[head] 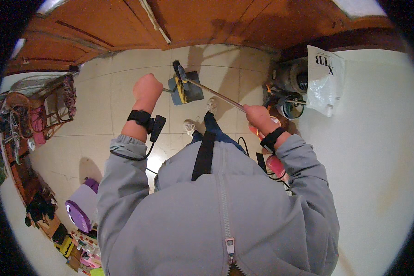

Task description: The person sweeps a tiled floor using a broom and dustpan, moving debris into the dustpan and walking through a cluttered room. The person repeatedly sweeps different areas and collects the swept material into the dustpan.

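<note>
My left hand [147, 89] is closed around the thin handle of a grey dustpan [195, 93] low in front of me. In my right hand [258, 117] is the long broom handle [217, 94], slanting down and left to the broom head [182, 75]. That head, with dark bristles at its far end, overlaps the pan in this view; whether they touch I cannot tell. A yellow toothed strip [181, 91] shows beside it. Both wrists wear black straps, the left one with a small device and cable.
Wooden door panels [200, 24] span the far side of the tiled floor [134, 114]. At right, a white plastic bag [322, 81] hangs near a bucket [291, 109]. A rattan chair [51, 114] stands left, with a purple-and-white stool-like object [82, 203] nearer. My shoes [190, 127] are below.
</note>
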A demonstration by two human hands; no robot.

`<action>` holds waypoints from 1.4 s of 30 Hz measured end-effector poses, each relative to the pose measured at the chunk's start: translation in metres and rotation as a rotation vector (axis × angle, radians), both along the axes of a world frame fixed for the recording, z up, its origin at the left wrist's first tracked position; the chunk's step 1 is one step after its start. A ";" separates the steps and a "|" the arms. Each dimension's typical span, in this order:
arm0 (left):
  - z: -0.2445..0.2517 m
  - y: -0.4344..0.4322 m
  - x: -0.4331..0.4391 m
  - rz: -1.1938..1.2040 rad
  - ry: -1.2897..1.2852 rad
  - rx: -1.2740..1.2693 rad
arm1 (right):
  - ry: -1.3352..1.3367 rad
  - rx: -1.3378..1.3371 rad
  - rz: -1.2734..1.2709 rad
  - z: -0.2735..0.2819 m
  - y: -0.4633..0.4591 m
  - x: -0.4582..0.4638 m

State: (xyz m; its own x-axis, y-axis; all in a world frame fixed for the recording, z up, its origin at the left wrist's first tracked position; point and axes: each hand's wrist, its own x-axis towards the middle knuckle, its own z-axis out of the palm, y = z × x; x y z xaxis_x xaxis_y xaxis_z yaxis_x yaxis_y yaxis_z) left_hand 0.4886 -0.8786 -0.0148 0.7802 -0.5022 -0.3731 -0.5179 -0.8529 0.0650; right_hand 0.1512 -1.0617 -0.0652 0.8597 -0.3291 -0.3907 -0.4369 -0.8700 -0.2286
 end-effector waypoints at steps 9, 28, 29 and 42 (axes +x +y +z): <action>0.003 -0.002 0.000 0.015 0.004 -0.007 | 0.055 0.055 -0.054 0.037 -0.010 -0.016; -0.001 0.002 -0.001 -0.012 -0.027 -0.026 | 0.142 -0.031 -0.153 0.063 -0.040 -0.063; -0.001 0.002 -0.001 -0.009 -0.026 -0.025 | 0.134 -0.009 -0.151 0.057 -0.035 -0.061; 0.000 -0.001 0.000 -0.013 -0.027 -0.013 | 0.081 0.038 0.041 0.021 0.003 -0.026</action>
